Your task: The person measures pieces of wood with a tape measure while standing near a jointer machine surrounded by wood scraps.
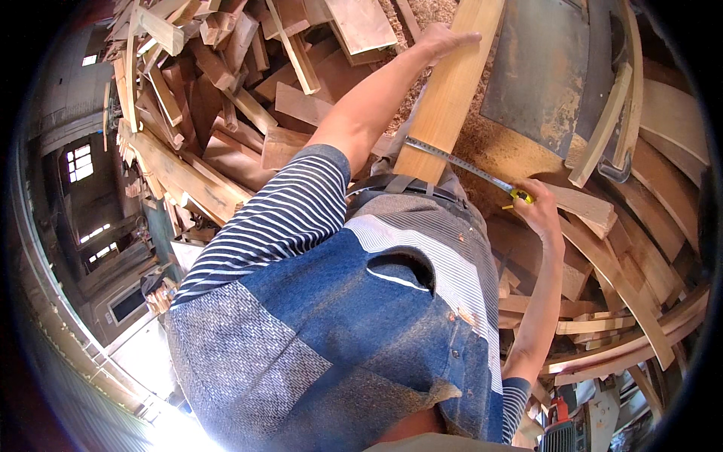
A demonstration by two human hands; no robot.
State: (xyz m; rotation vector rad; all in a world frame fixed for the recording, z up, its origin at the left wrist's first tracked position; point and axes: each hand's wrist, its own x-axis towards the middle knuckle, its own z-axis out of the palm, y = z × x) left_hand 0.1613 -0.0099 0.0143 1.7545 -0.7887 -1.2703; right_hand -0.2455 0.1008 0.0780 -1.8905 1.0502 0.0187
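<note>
A long, pale wooden board (448, 98) reaches from my waist away toward the top of the view. My left hand (444, 43) grips its left edge farther up, with the thumb lying on the upper face and the other fingers hidden. In my right hand (538, 207) is a yellow tape measure (521, 196), held to the right of the board's near end. Its metal blade (467, 165) is pulled out and runs across the board near that end, the tip by the left edge.
Offcuts (233, 135) lie heaped on the left. Sawdust (482, 143) covers the surface beside the board, next to a worn metal plate (538, 68). Curved wooden pieces (655, 203) are stacked on the right. A red and grey machine (561, 422) stands at the lower right.
</note>
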